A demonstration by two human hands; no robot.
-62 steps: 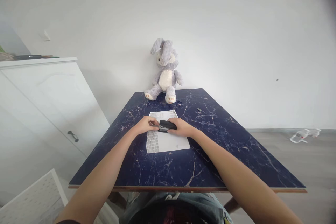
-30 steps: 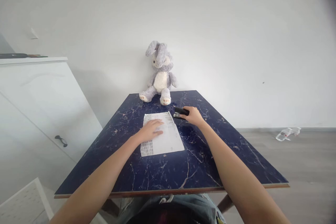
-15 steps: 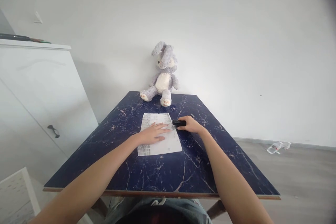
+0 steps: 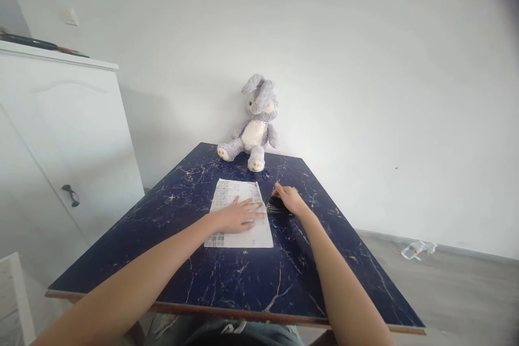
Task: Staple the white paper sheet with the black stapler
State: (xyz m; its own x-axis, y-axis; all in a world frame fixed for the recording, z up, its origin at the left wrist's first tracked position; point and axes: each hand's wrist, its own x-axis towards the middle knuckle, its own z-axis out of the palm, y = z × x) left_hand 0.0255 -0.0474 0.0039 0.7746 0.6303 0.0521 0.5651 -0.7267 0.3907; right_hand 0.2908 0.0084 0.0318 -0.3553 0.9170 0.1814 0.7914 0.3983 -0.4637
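Bench (image 4: 239, 275) = dark blue marbled top, pale veining, brown front edge low in frame, narrowing toward its far edge near frame center. Plush rabbit (image 4: 254, 134) sits upright at the far edge, center of frame, legs splayed toward the camera; white sheet (image 4: 261, 235) lies flat below it, just left of the bench's midline, gray print down its left side and across the top. Black stapler (image 4: 276, 205) at sheet's right edge, blurred and partly covered, can't tell if fully seated on the bench.
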